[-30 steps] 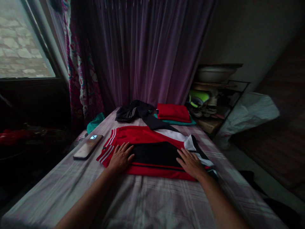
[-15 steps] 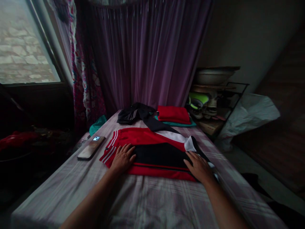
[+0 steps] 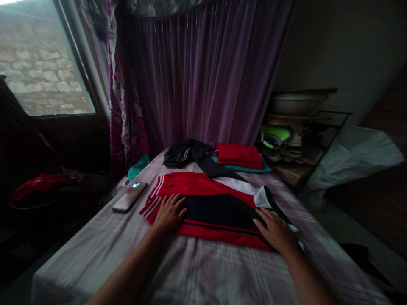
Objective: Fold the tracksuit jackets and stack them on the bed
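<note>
A red, black and white jacket lies folded in front of me, its striped hem toward the left and a white-edged collar at the right. My left hand rests flat on the hem end, fingers spread over the black panel. At the other end my right hand lies open on the cloth below the collar. A dark sleeve stretches from the jacket's far side toward a crumpled black garment; where one ends and the other starts is hard to tell.
A phone lies left of the jacket on the checked cloth. Folded red clothing sits on teal cloth at the back. Purple curtains hang behind. A rack with shoes and a white bag stand at right.
The whole view has shifted, so everything appears a little further right. Both hands stay flat on the jacket at nearly the same spots.
</note>
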The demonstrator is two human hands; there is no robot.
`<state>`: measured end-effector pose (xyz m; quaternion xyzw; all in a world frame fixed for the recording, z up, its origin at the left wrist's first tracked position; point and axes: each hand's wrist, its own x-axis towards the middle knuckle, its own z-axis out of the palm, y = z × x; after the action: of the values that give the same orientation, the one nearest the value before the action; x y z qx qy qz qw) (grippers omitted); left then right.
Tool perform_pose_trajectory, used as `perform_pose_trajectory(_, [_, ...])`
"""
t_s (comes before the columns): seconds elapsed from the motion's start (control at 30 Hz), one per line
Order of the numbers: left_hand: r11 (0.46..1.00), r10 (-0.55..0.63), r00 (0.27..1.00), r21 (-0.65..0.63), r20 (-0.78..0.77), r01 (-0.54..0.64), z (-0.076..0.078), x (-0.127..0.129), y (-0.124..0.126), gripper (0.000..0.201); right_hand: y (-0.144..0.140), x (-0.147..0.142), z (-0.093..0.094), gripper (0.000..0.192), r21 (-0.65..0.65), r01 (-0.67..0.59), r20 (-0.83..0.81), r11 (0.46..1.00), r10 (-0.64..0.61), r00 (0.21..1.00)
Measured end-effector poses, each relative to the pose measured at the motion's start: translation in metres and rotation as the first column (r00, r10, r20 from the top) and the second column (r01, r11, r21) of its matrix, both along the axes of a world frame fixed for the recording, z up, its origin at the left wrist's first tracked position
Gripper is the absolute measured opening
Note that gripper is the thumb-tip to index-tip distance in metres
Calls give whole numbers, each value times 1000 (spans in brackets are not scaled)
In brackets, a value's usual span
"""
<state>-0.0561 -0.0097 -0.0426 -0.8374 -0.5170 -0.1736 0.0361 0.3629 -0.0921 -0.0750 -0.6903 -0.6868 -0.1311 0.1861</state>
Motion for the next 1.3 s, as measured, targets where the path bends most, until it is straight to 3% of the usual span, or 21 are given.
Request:
perform_pose_trajectory(0.93, [1000,11,1000,-13,18,-11,-1,0,0,49,1,1,-2,45,-57,30,9,998,-29,1000])
perform_pose_trajectory(1.3, [999,24,1000,-28,5,-24,1,1,-1,49,2,2,-5,46,-1,2,-10,1000,-2,1000])
